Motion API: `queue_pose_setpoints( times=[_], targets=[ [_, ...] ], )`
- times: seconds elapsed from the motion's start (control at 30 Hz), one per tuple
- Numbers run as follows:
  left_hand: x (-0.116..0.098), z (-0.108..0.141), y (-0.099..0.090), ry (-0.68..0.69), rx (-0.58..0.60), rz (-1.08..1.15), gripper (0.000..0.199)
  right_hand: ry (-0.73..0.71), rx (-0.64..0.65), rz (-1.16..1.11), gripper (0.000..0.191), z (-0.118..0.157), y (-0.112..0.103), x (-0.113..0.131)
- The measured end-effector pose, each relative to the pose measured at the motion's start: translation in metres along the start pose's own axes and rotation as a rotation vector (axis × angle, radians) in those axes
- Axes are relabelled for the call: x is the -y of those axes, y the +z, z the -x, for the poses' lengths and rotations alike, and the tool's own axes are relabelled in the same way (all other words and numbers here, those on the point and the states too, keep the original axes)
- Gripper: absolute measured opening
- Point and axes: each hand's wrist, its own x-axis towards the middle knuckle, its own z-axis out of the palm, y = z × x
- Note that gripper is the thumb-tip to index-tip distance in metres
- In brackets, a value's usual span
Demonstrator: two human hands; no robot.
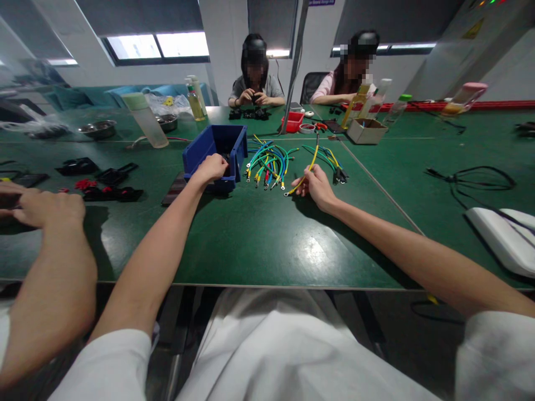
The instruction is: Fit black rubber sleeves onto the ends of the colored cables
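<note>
The blue bin (241,153) stands just left of the frame's centre with small dark pieces in it; the left hand (212,168) reaches over its near edge, its fingertips hidden, so I cannot tell whether they grip anything. Right of centre, the right hand (318,188) pinches a yellow cable (314,160) between thumb and fingers, its ring terminal pointing down and left. Farther up, a cardboard box (366,133) holds small items too blurred to name, near a red tray (293,121); a metal bowl (97,129) sits at upper left. On the green table (259,239), a pile of coloured cables (271,161) lies between bin and right hand, and a smaller cable group (332,161) lies just beyond that hand. Another person's hand (52,207) shows at the left edge; two co-workers sit across the table, before windows with dark blinds (140,16).
</note>
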Motion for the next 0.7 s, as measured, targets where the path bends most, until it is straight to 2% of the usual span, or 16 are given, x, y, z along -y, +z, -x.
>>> queue_pose_setpoints(
  times=[0.33, 0.7],
  targets=[
    [0.0066, -0.0042, 0.0063, -0.007, -0.080, 0.056, 0.013, -0.098, 0.010, 0.092, 0.036, -0.0010, -0.0011, -0.0045],
    [0.0073, -0.0046, 0.0079, -0.036, -0.123, 0.041, 0.018, -0.063, 0.038, 0.155, 0.029, 0.0016, 0.0005, -0.0035]
  ],
)
